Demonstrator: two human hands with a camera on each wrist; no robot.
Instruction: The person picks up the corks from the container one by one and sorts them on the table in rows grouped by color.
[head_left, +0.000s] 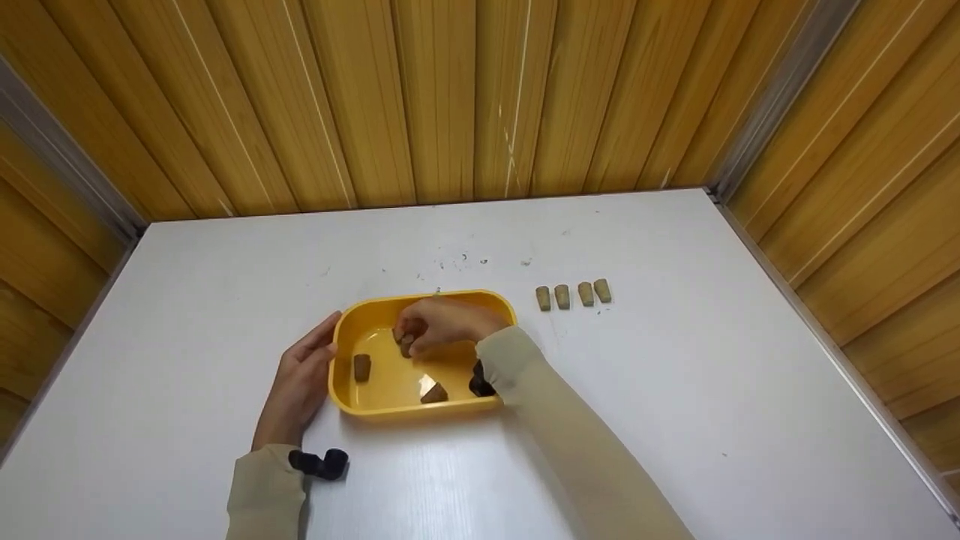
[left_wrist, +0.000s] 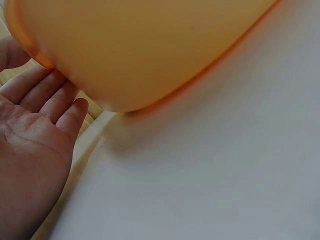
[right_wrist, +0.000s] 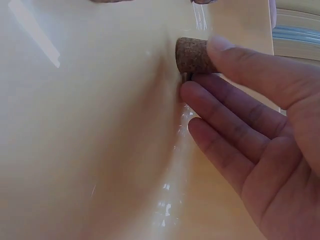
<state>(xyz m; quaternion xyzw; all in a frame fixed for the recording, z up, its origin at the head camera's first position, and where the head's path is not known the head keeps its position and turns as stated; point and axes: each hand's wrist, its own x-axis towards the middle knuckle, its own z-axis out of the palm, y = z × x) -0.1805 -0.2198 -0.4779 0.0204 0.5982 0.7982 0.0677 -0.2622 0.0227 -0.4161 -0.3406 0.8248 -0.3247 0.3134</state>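
In the head view my right hand (head_left: 444,322) is inside a yellow plastic tub (head_left: 420,410). Its thumb and fingers pinch a brown cork stopper (right_wrist: 192,55), seen side-on in the right wrist view. Something small and dark shows just under that stopper, too hidden to tell. My left hand (head_left: 301,379) rests against the tub's left end. Its nearly straight fingers (left_wrist: 52,97) touch the outer wall below the rim, and the fingertips are partly hidden. Two more stoppers lie in the tub: one near the left end (head_left: 362,367), another by the front wall (head_left: 433,393).
Several paler tapered stoppers (head_left: 562,296) stand in a row on the white table (head_left: 675,390), right of the tub. Dark specks mark the tabletop behind it. Wood-patterned panels (head_left: 442,105) wall in the back and both sides.
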